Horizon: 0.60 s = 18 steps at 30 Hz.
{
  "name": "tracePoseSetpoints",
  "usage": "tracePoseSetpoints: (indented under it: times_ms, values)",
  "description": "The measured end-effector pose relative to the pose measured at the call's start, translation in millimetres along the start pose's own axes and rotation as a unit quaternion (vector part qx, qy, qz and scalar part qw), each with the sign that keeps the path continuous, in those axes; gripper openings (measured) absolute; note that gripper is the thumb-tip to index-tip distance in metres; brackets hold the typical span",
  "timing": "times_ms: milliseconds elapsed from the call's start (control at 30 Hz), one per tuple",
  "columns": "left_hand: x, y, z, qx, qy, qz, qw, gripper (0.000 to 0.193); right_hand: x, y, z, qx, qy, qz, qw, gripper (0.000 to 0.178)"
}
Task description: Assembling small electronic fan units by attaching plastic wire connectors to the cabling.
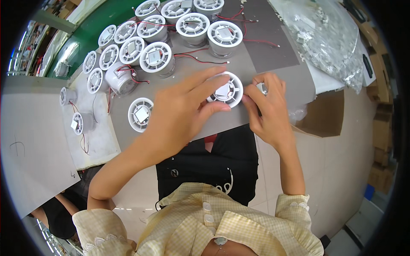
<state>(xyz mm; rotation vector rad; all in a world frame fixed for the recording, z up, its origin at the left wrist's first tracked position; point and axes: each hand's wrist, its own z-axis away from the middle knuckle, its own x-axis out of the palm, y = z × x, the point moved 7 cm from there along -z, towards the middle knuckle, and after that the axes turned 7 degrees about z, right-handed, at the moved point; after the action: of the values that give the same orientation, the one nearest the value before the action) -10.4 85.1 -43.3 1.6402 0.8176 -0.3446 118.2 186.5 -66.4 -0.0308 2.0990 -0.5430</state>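
My left hand grips a round white spoked housing by its rim, thumb on the near side and fingers across the far side. A white square piece and some dark and red wiring show inside its ring. Beside it, my right hand has its fingers curled around a small pale piece, mostly hidden by the fingers. Another spoked housing with a white square piece lies next to my left wrist, partly covered by it.
Several similar housings with red and black wires crowd the far side of the grey table. A clear bag of small white parts lies far right. A cardboard box stands below the right edge. Another person's arm shows at lower left.
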Motion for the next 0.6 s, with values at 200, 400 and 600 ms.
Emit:
tracePoseSetpoints:
  times_ms: [200, 400, 600]
  values:
    - [-1.0, 11.6, 6.6, -0.026, 0.004, 0.008, 1.0, 0.067, -1.1, 5.2, 3.3, 0.028, -0.02, -0.011, 0.999, 0.01]
    - [17.6, 0.3, 8.5, -0.047, 0.026, 0.044, 0.998, 0.074, -2.2, 6.5, -0.2, 0.127, -0.051, -0.106, 0.985, 0.01]
    - [12.2, 16.5, 2.9, -0.03, 0.023, -0.219, 0.975, 0.074, 0.9, 11.8, -6.2, 0.094, -0.024, -0.098, 0.99, 0.008]
